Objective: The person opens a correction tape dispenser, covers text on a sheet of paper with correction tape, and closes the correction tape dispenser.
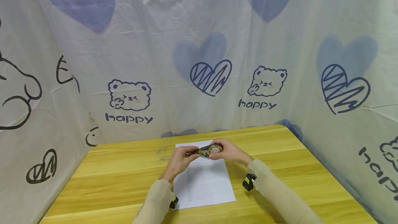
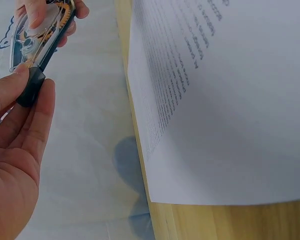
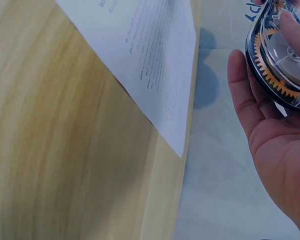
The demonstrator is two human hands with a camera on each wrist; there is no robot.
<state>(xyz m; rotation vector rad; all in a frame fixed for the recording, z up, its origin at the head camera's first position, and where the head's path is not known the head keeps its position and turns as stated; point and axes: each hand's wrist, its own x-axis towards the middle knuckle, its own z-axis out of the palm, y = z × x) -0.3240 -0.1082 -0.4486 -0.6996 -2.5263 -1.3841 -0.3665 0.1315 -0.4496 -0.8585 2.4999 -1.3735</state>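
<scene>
Both hands hold a correction tape dispenser (image 1: pixel 206 151) above the upper part of a printed sheet of paper (image 1: pixel 208 182). My left hand (image 1: pixel 180 160) pinches its narrow end; in the left wrist view, thumb and fingers are on the black cap (image 2: pixel 31 89) there. At the wide, round end, my right hand (image 1: pixel 231 151) grips the body, thumb on top and fingers beneath. Through the clear casing, the right wrist view shows an orange toothed wheel (image 3: pixel 265 62) and a pale spool (image 3: pixel 285 62). The cap hides the tip.
The paper lies on a wooden table (image 1: pixel 124 172), its lines of small print too fine to read. White curtains (image 1: pixel 174 113) with hearts and bear drawings hang behind the table and at both sides. A small black device (image 1: pixel 248 182) is strapped at the right wrist.
</scene>
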